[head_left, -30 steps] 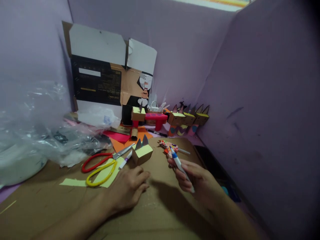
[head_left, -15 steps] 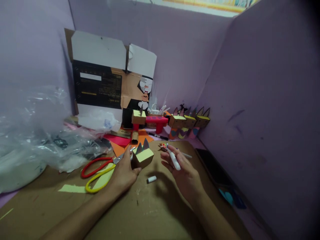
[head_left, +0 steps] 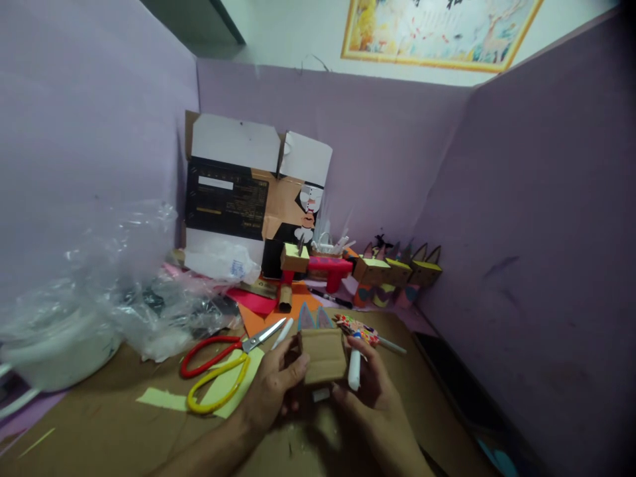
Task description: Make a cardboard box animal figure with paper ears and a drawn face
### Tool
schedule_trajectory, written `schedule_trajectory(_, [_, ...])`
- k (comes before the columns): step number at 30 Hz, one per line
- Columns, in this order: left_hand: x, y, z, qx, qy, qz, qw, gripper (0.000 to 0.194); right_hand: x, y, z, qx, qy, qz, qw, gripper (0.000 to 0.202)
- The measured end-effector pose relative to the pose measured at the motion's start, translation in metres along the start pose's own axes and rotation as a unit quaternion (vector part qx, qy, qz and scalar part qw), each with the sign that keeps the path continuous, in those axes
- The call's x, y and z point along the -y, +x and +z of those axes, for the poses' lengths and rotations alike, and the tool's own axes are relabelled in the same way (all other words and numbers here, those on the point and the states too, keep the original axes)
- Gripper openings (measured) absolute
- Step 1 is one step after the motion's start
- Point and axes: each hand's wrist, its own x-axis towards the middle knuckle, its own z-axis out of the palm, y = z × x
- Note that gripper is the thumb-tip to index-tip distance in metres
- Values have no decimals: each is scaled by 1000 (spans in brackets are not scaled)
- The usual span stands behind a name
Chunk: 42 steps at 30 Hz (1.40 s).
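A small cardboard box [head_left: 324, 358] with two pointed paper ears is held in front of me, a plain brown side turned towards me. My left hand [head_left: 281, 384] grips its left side, thumb on the near face. My right hand [head_left: 372, 391] is closed around a white marker [head_left: 354, 370], and its fingers are at the box's right edge; whether they press on it I cannot tell. Just below the box a white marker cap [head_left: 320, 395] lies on the cardboard mat. Scissors [head_left: 243, 346] with one red and one yellow handle rest left of my left hand, over pale yellow paper [head_left: 228, 384].
Behind the box lie colourful patterned pens [head_left: 358, 328]. Several eared box figures [head_left: 397, 271] stand at the back right, near a red cardboard-tube animal [head_left: 330, 268]. Crumpled clear plastic [head_left: 119, 278] fills the left. A dark flat object [head_left: 457, 371] lies along the right wall.
The box has been turned so its yellow-topped side no longer shows. My right hand has brought the marker to the box's right side. The head view has tilted up.
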Motion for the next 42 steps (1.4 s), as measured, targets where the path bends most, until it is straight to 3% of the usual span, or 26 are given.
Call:
schedule_trajectory(2, [5,0,0,14,27,-18,999,73,-2,-2,1,-38,-41,-12,998,51])
schedule_trajectory(5, [8,-1,0,51,25,6,998,77,0,-3,5,-73,-91,-41,992,44])
schedule_trajectory(11, [7,-6,2,94,-7,8,996,70,9,-7,7,-45,-105,-46,992,41])
schedule_trajectory(15, [13,-6,1,53,-8,-23,998,63,14,-8,-2,-38,-159,-51,985,42])
schedule_trajectory(18, [16,-5,0,9,-9,-46,999,61,23,-8,-11,-97,-184,-95,974,34])
schedule_trajectory(21, [17,-5,0,3,2,-53,999,64,35,-9,-17,-178,-114,-114,971,19])
schedule_trajectory(23, [16,-6,1,8,13,-49,999,65,44,-8,-18,-195,-45,-111,973,23])
schedule_trajectory(27, [16,-7,3,20,19,-43,999,63,54,1,-5,-168,83,-85,979,45])
schedule_trajectory(29, [16,-6,3,29,16,-41,999,63,54,5,6,-147,106,-71,981,47])
schedule_trajectory(35, [13,-5,3,11,29,-69,997,60,37,-4,20,-96,-61,-98,989,16])
schedule_trajectory(42, [9,-6,5,12,22,-87,996,59,26,-14,18,-144,-122,-144,971,25])
